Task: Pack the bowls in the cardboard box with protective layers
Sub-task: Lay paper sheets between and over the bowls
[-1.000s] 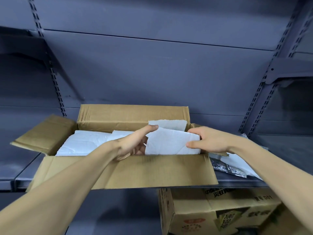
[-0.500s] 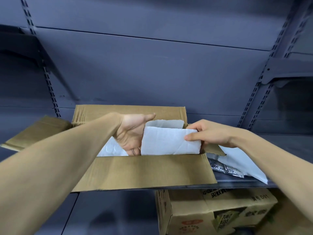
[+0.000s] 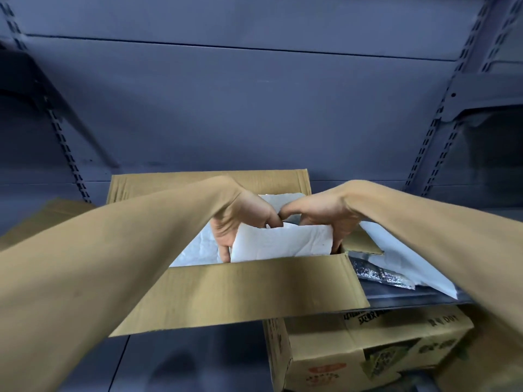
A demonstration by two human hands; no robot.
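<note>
An open cardboard box [image 3: 240,290] stands on a dark metal shelf, its front flap folded down toward me. At the box's right end a folded white foam sheet [image 3: 280,244] stands upright. My left hand [image 3: 240,222] grips its left edge, fingers pointing down into the box and thumb on top. My right hand [image 3: 319,216] grips the right edge the same way, and the two thumbs nearly meet above the sheet. A second white sheet [image 3: 280,199] rises behind my hands. White padding [image 3: 195,250] lines the box's left part. No bowl shows.
Loose white sheets [image 3: 402,258] and a silver foil wrap [image 3: 382,275] lie on the shelf right of the box. A printed carton [image 3: 368,349] sits on the level below. The box's left flap [image 3: 56,210] sticks out sideways. Slotted uprights flank the shelf bay.
Both hands have come over the top of the foam sheet and moved down into the box with it. My left hand shifted from the sheet's left side to its top edge.
</note>
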